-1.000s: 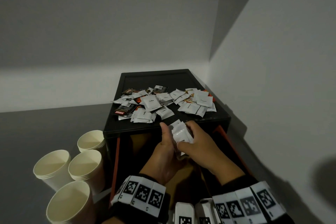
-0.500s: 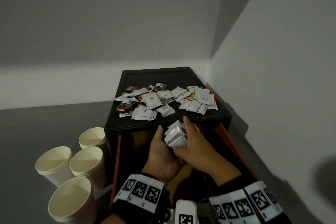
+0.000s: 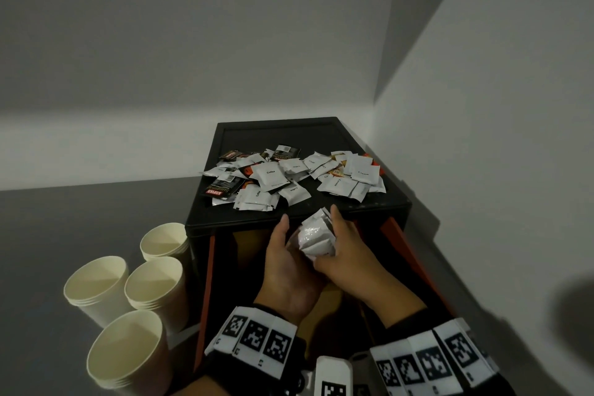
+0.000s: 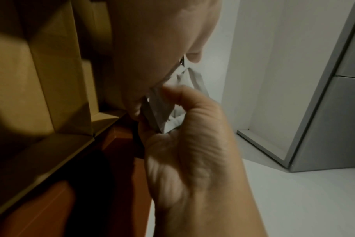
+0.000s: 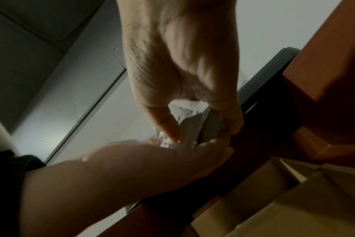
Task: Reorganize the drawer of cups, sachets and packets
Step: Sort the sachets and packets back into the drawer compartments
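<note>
I hold a small stack of white sachets between both hands above the open drawer. My left hand cradles the stack from the left with its thumb raised. In the left wrist view that thumb curls onto the sachets. From the right, my right hand wraps round the stack, and the right wrist view shows thumb and fingers pinching the sachets. A loose pile of white and dark sachets covers the front half of the black cabinet top.
Several cream paper cup stacks stand on the grey floor to the left of the cabinet. Brown cardboard dividers sit inside the orange-sided drawer. White walls close in behind and on the right.
Both hands stay over the drawer with the stack. The right hand has shifted its fingers closer round the sachets, and the stack looks more gathered.
</note>
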Demonstrator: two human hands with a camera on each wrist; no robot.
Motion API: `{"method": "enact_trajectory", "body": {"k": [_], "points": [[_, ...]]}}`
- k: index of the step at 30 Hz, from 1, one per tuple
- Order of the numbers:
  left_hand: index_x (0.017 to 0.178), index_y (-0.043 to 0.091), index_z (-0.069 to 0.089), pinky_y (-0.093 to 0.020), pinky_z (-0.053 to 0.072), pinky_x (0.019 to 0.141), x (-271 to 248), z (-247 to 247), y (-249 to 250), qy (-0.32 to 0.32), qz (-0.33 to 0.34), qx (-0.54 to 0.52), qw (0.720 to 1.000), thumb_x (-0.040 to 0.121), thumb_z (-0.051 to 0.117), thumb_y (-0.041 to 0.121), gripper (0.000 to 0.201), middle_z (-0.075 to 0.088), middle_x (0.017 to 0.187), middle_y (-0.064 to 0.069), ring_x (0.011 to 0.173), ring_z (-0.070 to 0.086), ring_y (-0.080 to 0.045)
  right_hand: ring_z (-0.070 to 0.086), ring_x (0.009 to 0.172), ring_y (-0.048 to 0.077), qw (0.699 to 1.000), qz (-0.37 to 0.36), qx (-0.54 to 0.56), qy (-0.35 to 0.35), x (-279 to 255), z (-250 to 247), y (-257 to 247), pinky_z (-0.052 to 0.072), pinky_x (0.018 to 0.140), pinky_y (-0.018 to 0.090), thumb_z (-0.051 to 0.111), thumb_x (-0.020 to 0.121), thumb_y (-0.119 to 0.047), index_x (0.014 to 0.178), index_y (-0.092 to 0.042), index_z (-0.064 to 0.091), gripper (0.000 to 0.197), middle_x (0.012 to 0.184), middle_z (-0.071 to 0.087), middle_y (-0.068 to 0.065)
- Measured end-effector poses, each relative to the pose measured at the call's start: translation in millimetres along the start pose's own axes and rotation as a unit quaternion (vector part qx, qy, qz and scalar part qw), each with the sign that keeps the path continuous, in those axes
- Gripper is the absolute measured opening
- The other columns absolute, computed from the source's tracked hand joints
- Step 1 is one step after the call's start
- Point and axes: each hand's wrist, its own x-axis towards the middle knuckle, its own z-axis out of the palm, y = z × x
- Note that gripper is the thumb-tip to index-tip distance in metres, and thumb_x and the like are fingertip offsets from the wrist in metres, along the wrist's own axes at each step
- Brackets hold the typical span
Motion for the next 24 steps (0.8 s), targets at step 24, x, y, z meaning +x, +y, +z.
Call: {"method": "enact_trajectory", "body": {"k": [24], "points": [[0.118, 0.005, 0.06, -0.036, 0.046, 0.087, 1, -2, -7, -0.054, -0.013, 0.11, 0.992, 0.078, 0.048, 0.037, 0.053, 0.065, 0.105, -0.014, 0.094, 0.064, -0.024, 0.042, 0.123, 0.023, 0.994, 0.059, 0.086, -0.03, 8, 0, 9, 0.046, 0.096, 0.035, 0.058, 0.081, -0.008, 0.149, -0.03, 0.01, 0.085, 0.145, 0.028, 0.005]]}}
